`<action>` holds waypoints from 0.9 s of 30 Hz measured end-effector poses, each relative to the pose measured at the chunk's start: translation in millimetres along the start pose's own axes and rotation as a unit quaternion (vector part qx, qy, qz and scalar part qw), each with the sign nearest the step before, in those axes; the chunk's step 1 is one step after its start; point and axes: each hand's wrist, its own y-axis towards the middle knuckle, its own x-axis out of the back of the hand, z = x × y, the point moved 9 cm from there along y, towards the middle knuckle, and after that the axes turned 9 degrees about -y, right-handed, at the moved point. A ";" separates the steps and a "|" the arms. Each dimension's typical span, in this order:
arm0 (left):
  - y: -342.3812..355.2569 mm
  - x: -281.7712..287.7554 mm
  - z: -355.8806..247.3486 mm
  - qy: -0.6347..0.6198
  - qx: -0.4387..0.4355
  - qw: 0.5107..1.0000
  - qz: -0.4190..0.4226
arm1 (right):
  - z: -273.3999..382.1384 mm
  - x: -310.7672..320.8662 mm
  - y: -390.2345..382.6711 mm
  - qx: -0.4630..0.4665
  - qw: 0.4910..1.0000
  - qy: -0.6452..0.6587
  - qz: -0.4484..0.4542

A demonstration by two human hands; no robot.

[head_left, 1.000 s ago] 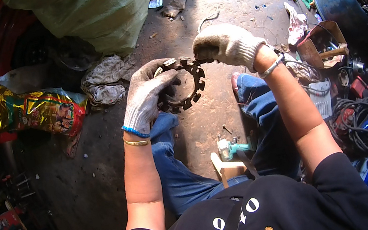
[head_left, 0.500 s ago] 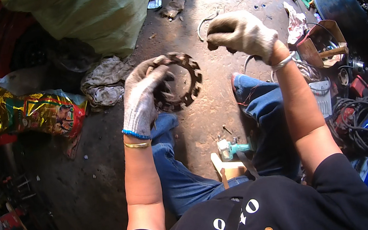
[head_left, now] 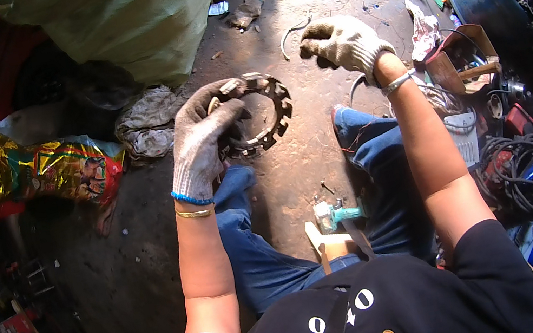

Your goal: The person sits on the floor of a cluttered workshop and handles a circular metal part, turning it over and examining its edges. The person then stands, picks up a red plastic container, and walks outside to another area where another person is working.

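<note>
In the head view, the left hand [head_left: 193,133], in a whitish knit work glove with grey-soiled fingers and a blue cuff edge, grips a slotted ring [head_left: 284,100] by its left side, thumb on the near face. The ring is held up above the bare floor [head_left: 284,185], in front of the knees, between the two hands but nearer the left.

It looks like dark, grimy metal, brown-black over most of the band. Blocky, squarish teeth line its edge, set apart by narrow gaps. The round middle is open, and sunlit floor shows through. Pale patches show on the top edge and along the lower inner wall; whether these are bare metal or glare, I cannot tell. The left part is hidden by the glove.

The right hand [head_left: 346,45], gloved alike, is apart from the ring, its fingers curled narrowly; whether they pinch anything cannot be made out.
</note>
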 end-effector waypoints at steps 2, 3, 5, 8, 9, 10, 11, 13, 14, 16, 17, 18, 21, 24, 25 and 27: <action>3.8 15.1 3.0 -0.003 -0.001 0.999 -0.052 | 14.5 5.6 -5.3 0.075 0.997 0.019 -0.021; 4.8 16.0 5.9 0.003 0.004 0.999 -0.047 | 35.7 14.1 -14.3 0.166 0.975 -0.113 -0.097; 6.2 18.6 14.2 0.025 0.032 0.998 -0.054 | 63.2 17.3 -30.5 0.255 0.934 -0.177 -0.180; 5.7 10.0 19.0 0.048 0.050 0.997 -0.016 | 94.1 9.3 -49.3 0.349 0.897 -0.145 -0.230; 5.2 6.2 19.8 0.059 0.057 0.997 -0.001 | 103.2 1.8 -52.6 0.400 0.893 -0.086 -0.190; 3.9 7.1 21.1 0.068 0.072 0.995 -0.007 | 106.6 -8.3 -50.8 0.408 0.898 -0.087 -0.142; 3.1 1.7 19.6 0.049 0.065 0.997 0.015 | 110.0 -14.3 -50.9 0.419 0.897 -0.075 -0.117; 1.0 -2.4 15.1 0.032 0.050 0.998 0.034 | 104.3 -28.0 -42.6 0.380 0.923 -0.059 -0.019; -0.2 -0.3 15.0 0.025 0.058 0.998 0.027 | 100.7 -28.3 -40.6 0.370 0.928 -0.036 0.012; -2.4 -0.2 11.7 0.002 0.063 0.997 0.043 | 95.0 -32.0 -41.1 0.345 0.933 0.032 0.095; -2.2 1.7 12.1 0.004 0.074 0.996 0.041 | 87.3 -24.6 -36.5 0.299 0.953 0.005 0.056; -1.8 3.1 13.7 0.007 0.084 0.996 0.039 | 79.2 -21.5 -33.5 0.254 0.966 -0.035 0.046; 2.2 7.8 16.6 0.011 0.072 0.997 -0.002 | 77.5 4.1 -35.0 0.231 0.965 -0.104 -0.073; 4.0 4.2 21.5 0.028 0.053 0.998 -0.027 | 98.9 5.6 -50.6 0.334 0.937 -0.051 -0.094; 3.2 3.3 23.8 0.037 0.063 0.997 -0.030 | 95.5 11.2 -45.3 0.319 0.941 -0.032 -0.106; 0.7 -7.6 25.1 0.084 0.074 0.993 0.025 | 87.2 14.3 -37.8 0.260 0.957 -0.009 -0.129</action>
